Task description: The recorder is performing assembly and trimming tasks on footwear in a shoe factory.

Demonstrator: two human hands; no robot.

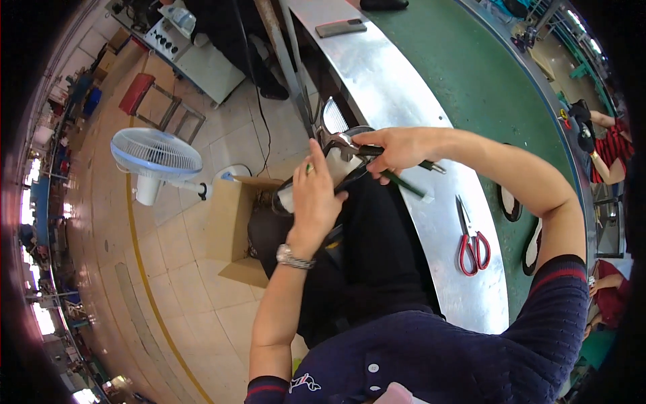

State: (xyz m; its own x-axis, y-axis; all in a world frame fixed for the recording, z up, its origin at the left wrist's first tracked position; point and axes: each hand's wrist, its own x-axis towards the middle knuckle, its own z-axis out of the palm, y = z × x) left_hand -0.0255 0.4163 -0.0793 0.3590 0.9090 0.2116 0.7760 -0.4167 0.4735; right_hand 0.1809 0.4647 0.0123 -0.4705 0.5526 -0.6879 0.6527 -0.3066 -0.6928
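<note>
Over my lap is a black shoe with a pale underside (pixel 344 165), lying slantwise and partly covered by my hands. My left hand (pixel 316 197) grips its near side, index finger stretched along it and thumb out to the right. In my right hand (pixel 406 149) are pincers (pixel 342 143) with a metal head and green handles; their jaws meet the shoe near its far end. Whether the jaws pinch its edge I cannot make out. Just beyond the pincers stands a white ribbed piece (pixel 332 117).
Red-handled scissors (pixel 474 246) lie on the metal bench edge (pixel 404 87) at my right, and a phone (pixel 341 27) farther along. Shoes (pixel 511 203) sit on the green belt (pixel 464 74). Left are an open carton (pixel 232 229), a fan (pixel 156 151) and a red stool (pixel 136 94).
</note>
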